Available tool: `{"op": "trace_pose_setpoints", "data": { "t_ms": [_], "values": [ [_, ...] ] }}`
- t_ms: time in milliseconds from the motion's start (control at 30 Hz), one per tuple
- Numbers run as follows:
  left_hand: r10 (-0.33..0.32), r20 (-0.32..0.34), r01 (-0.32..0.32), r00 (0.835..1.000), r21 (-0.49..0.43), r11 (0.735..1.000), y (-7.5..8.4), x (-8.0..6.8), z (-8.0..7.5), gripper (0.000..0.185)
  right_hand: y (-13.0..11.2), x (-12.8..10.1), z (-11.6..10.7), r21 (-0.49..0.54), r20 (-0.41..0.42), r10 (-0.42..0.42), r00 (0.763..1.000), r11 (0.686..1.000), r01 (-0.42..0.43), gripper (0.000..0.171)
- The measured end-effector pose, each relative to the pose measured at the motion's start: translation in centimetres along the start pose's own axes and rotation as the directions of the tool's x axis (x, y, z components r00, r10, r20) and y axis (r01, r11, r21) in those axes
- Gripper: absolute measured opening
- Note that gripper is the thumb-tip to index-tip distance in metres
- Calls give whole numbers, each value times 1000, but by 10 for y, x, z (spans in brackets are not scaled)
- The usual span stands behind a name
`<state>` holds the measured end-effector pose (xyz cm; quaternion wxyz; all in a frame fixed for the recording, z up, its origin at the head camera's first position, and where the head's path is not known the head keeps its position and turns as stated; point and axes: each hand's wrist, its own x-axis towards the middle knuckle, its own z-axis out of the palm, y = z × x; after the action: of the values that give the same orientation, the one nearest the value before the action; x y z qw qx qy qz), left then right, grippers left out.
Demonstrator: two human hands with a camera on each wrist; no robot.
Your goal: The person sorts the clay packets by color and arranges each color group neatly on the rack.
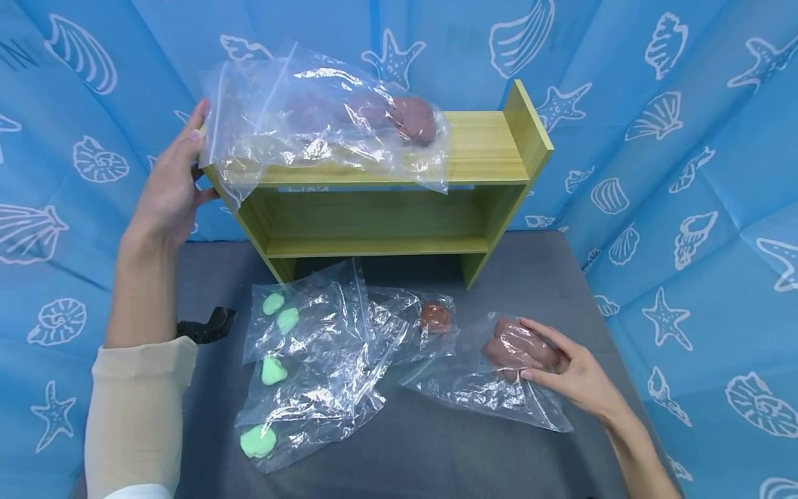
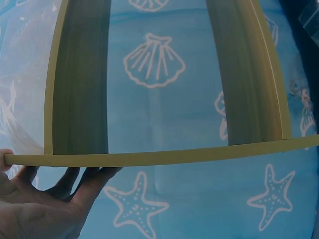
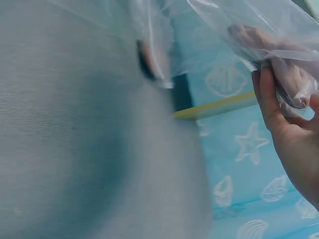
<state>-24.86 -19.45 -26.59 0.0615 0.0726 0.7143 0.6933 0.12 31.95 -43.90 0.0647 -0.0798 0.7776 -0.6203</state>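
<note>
Curled round a brown lump through the plastic, the right hand point(image 1: 576, 378) grips a clear bag point(image 1: 492, 381) lying on the grey table point(image 1: 436, 450); its fingertips point(image 1: 530, 374) press the lump point(image 1: 517, 350) from the near side, and the rest of the bag spreads flat toward the person. From the right wrist, the thumb and fingers point(image 3: 269, 99) are wrapped about the same bagged lump point(image 3: 279, 55), with loose film bunched above them.

Up at the left end of the wooden shelf point(image 1: 486, 149), the left hand point(image 1: 171, 184) rests with straight fingers against the side panel, the thumb at the top edge beside the corner of a second bag point(image 1: 312, 118). That bag lies on the top board with its own brown lump point(image 1: 411, 118) at its right end, well away from the hand. From the left wrist, the fingers point(image 2: 75, 181) reach under the shelf's edge point(image 2: 159, 158), not closed on it.

Between the hands, in front of the shelf, lie a bag of green pieces point(image 1: 312, 367) and a smaller bag with a small brown piece point(image 1: 434, 317). A black object point(image 1: 206, 326) sits beside the left sleeve point(image 1: 137, 409).
</note>
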Motion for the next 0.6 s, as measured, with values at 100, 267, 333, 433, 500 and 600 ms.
{"op": "trace_pose_setpoints", "data": {
  "t_ms": [100, 267, 333, 433, 500, 600],
  "values": [
    [-4, 0, 4, 1000, -1, 1000, 0, 0, 0, 45, -13, 2, -7, 39, 21, -52, 998, 998, 52, 76],
    [-5, -1, 5, 1000, 1, 1000, 0, 0, -1, 45, -35, 4, -23, 69, -8, -130, 991, 989, 130, 79],
    [-3, -1, 3, 1000, 3, 1000, 0, 0, -1, 45, -45, 5, -28, 75, -26, -158, 987, 984, 159, 80],
    [-4, 5, 4, 1000, 0, 1000, 0, 1, -2, 46, -60, 7, -34, 111, -34, -196, 980, 974, 199, 81],
    [-2, 8, 2, 1000, 0, 1000, 0, 1, -2, 46, -69, 10, -37, 143, -43, -226, 973, 963, 229, 83],
    [-2, 9, 2, 1000, -2, 1000, 0, 0, -2, 46, -80, 17, -40, 199, -35, -297, 954, 934, 298, 84]
  ]
}}
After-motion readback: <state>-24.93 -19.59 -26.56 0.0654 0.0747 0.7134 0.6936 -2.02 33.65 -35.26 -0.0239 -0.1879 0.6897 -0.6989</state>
